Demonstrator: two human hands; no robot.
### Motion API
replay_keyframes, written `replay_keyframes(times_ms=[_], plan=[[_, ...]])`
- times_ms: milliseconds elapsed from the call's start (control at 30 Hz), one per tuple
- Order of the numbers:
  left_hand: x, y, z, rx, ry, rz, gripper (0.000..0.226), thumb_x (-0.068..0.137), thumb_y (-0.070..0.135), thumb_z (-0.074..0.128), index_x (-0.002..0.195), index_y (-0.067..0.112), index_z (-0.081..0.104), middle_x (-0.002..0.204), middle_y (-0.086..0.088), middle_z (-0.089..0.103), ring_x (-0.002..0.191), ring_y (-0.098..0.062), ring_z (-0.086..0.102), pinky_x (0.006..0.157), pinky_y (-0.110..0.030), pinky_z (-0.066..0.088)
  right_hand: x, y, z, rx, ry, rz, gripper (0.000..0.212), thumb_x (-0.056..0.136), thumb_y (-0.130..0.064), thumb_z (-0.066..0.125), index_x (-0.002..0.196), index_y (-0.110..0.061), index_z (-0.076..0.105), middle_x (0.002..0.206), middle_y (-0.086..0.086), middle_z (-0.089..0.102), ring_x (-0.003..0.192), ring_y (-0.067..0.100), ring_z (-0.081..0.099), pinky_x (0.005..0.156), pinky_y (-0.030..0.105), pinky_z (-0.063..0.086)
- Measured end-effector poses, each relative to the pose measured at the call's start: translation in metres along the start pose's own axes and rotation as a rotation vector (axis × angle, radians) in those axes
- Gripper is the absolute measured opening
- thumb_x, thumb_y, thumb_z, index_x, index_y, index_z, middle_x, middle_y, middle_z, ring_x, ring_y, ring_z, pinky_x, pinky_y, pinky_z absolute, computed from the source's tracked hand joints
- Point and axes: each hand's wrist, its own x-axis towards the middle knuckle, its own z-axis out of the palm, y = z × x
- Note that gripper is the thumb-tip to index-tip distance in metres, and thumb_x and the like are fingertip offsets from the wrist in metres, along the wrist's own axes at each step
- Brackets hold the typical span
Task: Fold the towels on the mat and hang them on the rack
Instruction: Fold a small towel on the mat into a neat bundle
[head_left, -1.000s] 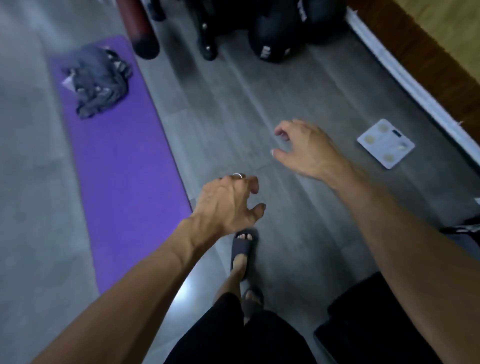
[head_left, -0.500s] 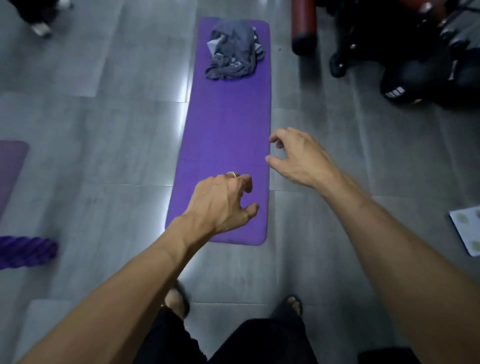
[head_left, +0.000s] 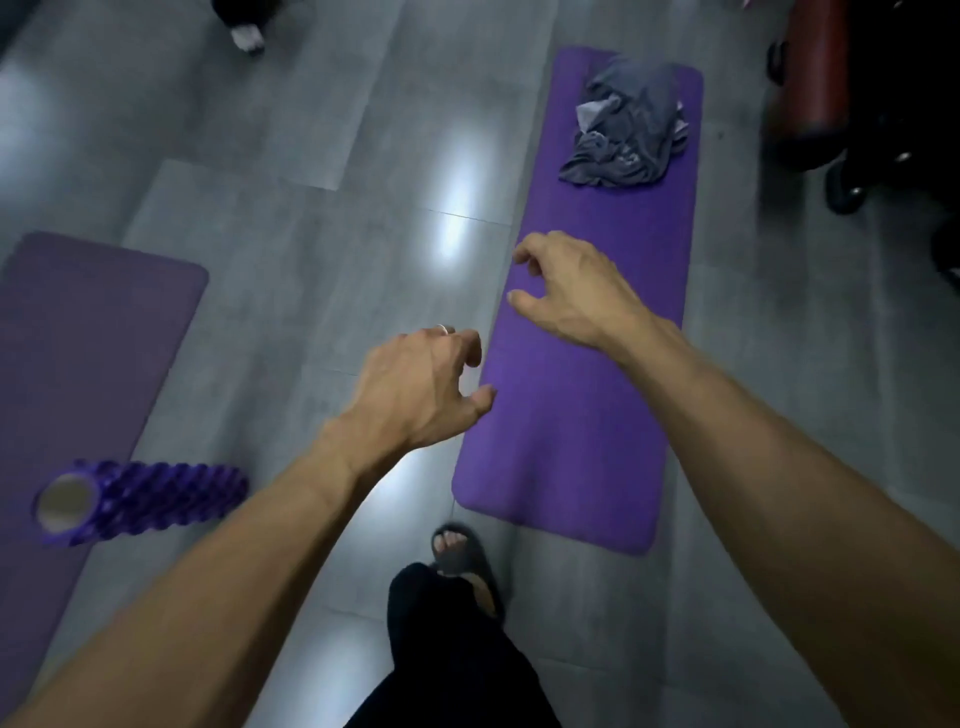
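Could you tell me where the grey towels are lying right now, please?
In the head view, the grey towels lie crumpled at the far end of the purple mat, upper right, beyond both empty hands.

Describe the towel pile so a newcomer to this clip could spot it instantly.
Find the brighter purple mat right of centre on the grey floor. At its far end lies the towel pile: crumpled grey-blue cloth, the only fabric heap, unlike the ridged foam roller on the duller mat.

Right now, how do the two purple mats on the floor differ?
The right mat is brighter violet and carries crumpled grey towels at its far end. The left mat is duller, cut off by the frame, with a knobbly foam roller on it. Both lie flat on grey floor.
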Motion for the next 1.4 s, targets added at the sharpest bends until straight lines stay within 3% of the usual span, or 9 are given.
replay_keyframes(times_ms=[467,767,933,1133,1267,1400], plan=[[0.265,-0.133,-0.111,0.015,-0.033,0.042,0.037,0.082,0.049,0.058,0.109,0.024,0.061,0.105,0.006,0.064,0.093,-0.021,0.063,0.075,-0.035,0.051,0.307,-0.012,-0.040,0.060,0.024,0.106,0.046,0.086,-0.036,0.062,0.127,-0.019,0.051,0.121,0.003,0.055,0.108,0.025,0.055,0.089,0.045,0.047],[0.479,-0.186,-0.196,0.052,-0.030,0.245,0.039,0.083,0.051,0.057,0.111,0.024,0.060,0.107,0.005,0.062,0.093,-0.022,0.063,0.073,-0.034,0.051,0.490,0.021,-0.097,0.052,0.130,0.239,0.042,0.087,-0.032,0.063,0.124,-0.014,0.052,0.123,0.006,0.057,0.111,0.026,0.055,0.093,0.041,0.045],[0.602,-0.208,-0.215,0.084,-0.081,0.355,0.037,0.082,0.050,0.058,0.109,0.025,0.060,0.106,0.006,0.062,0.093,-0.023,0.063,0.074,-0.036,0.052,0.586,0.061,-0.111,0.091,0.248,0.365,0.044,0.086,-0.033,0.063,0.124,-0.014,0.053,0.117,0.008,0.059,0.107,0.027,0.056,0.092,0.044,0.047],[0.725,-0.189,-0.218,0.131,-0.151,0.472,0.035,0.082,0.047,0.059,0.108,0.025,0.060,0.106,0.006,0.063,0.092,-0.021,0.064,0.074,-0.033,0.050,0.658,0.137,-0.130,0.173,0.360,0.505,0.041,0.084,-0.027,0.066,0.120,-0.009,0.056,0.114,0.012,0.061,0.102,0.027,0.058,0.087,0.040,0.048],[0.810,-0.158,-0.190,0.162,-0.174,0.513,0.033,0.082,0.046,0.059,0.107,0.025,0.059,0.106,0.005,0.061,0.088,-0.021,0.064,0.074,-0.034,0.051,0.686,0.220,-0.125,0.207,0.413,0.588,0.039,0.085,-0.025,0.066,0.117,-0.006,0.057,0.113,0.013,0.061,0.101,0.028,0.058,0.081,0.035,0.047],[0.889,-0.125,-0.133,0.161,-0.210,0.542,0.032,0.082,0.047,0.060,0.106,0.025,0.059,0.106,0.005,0.061,0.089,-0.023,0.064,0.076,-0.036,0.053,0.712,0.310,-0.105,0.217,0.412,0.666,0.040,0.086,-0.024,0.066,0.121,-0.007,0.056,0.116,0.011,0.059,0.103,0.026,0.056,0.074,0.024,0.034]])
